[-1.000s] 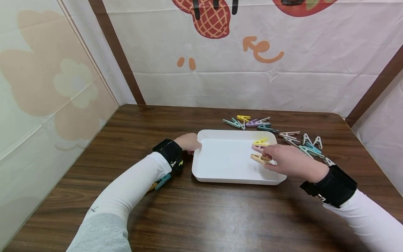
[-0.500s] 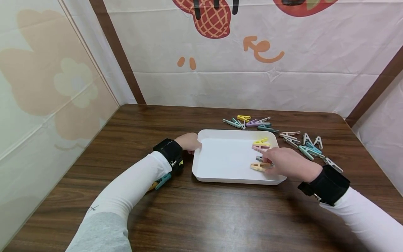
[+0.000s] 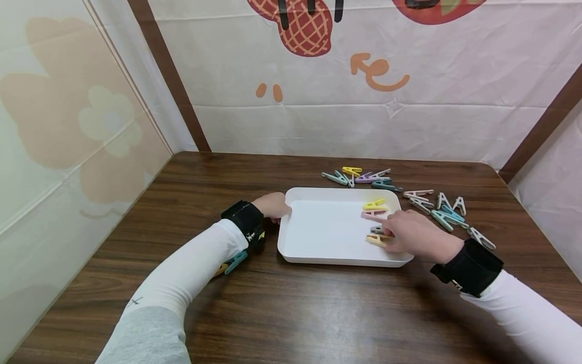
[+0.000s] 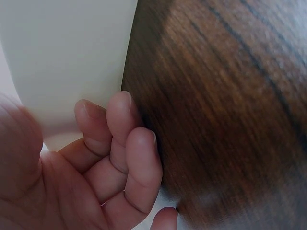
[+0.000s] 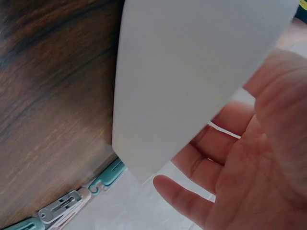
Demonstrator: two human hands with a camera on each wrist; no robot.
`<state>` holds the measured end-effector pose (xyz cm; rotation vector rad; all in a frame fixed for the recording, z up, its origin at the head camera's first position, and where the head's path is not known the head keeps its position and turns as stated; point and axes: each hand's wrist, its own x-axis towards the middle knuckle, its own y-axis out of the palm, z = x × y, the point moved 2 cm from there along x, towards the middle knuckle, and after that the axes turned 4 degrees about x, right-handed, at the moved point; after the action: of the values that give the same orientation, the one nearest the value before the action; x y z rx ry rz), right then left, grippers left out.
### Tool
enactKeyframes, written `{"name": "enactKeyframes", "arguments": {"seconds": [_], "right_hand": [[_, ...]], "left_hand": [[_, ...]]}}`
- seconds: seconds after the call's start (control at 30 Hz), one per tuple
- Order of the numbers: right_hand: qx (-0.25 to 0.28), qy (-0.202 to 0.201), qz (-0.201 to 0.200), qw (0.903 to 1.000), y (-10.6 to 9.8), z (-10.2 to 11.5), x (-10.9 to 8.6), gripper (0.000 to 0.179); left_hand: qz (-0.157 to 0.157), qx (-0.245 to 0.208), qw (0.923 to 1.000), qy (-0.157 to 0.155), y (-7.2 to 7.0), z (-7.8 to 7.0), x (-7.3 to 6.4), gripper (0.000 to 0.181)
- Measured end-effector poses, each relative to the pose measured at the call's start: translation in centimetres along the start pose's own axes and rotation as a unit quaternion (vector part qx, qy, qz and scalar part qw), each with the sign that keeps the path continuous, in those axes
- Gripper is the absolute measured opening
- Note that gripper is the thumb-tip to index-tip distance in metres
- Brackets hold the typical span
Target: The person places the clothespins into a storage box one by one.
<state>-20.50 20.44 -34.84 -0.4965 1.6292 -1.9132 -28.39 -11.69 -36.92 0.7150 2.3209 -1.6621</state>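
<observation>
In the head view, my left hand [image 3: 272, 206] grips the left rim of a white tray [image 3: 318, 227], thumb over the edge. The left wrist view shows its fingers [image 4: 144, 165] bent against the tray's outer wall. Over the tray's right side reaches my right hand [image 3: 414, 233], its fingers down among the clothespins. A yellow clothespin [image 3: 375, 205], a pink clothespin [image 3: 373, 215], a grey clothespin [image 3: 376, 230] and a tan clothespin [image 3: 375, 241] lie in a column there. In the right wrist view, the tray wall hides the right fingertips.
Several clothespins [image 3: 447, 216] lie loose right of the tray, and more clothespins [image 3: 364, 177] lie behind it. A teal clothespin [image 3: 236, 262] shows beside the left forearm on the wooden table [image 3: 318, 313]. A printed cloth [image 3: 341, 126] hangs at the back.
My right hand has let go of the tan clothespin, which now lies flat in the tray. The grey clothespin came into view. The yellow and pink ones shifted slightly left; the left hand stayed put.
</observation>
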Motion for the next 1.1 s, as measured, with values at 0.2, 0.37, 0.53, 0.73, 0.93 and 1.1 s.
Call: {"name": "enactKeyframes", "arguments": {"seconds": [0.2, 0.37, 0.53, 0.73, 0.93, 1.1], "right_hand": [[-0.006, 0.015, -0.002, 0.9999, 0.1, -0.2, 0.1, 0.026], [-0.016, 0.022, -0.004, 0.9996, 0.2, -0.4, 0.3, 0.027], [-0.024, 0.029, -0.005, 0.9993, 0.3, -0.4, 0.3, 0.025], [-0.021, 0.026, -0.012, 0.9994, 0.1, -0.4, 0.1, 0.026], [0.008, 0.030, -0.036, 0.9989, -0.9, -0.2, -0.6, 0.022], [0.008, 0.028, -0.061, 0.9977, -2.3, -0.5, -1.5, 0.024]], "left_hand": [[-0.002, 0.002, 1.0000, 0.006, 0.1, 0.2, 0.2, 0.021], [-0.003, 0.001, 1.0000, 0.008, 0.4, 0.5, 0.7, 0.020], [-0.003, 0.001, 1.0000, 0.004, 0.4, 0.4, 0.7, 0.020], [-0.002, 0.001, 1.0000, 0.000, 0.3, 0.3, 0.5, 0.020], [-0.005, 0.001, 1.0000, 0.008, 0.0, 0.0, 0.0, 0.022], [-0.005, 0.003, 1.0000, 0.007, 0.1, -0.1, 0.0, 0.021]]}}
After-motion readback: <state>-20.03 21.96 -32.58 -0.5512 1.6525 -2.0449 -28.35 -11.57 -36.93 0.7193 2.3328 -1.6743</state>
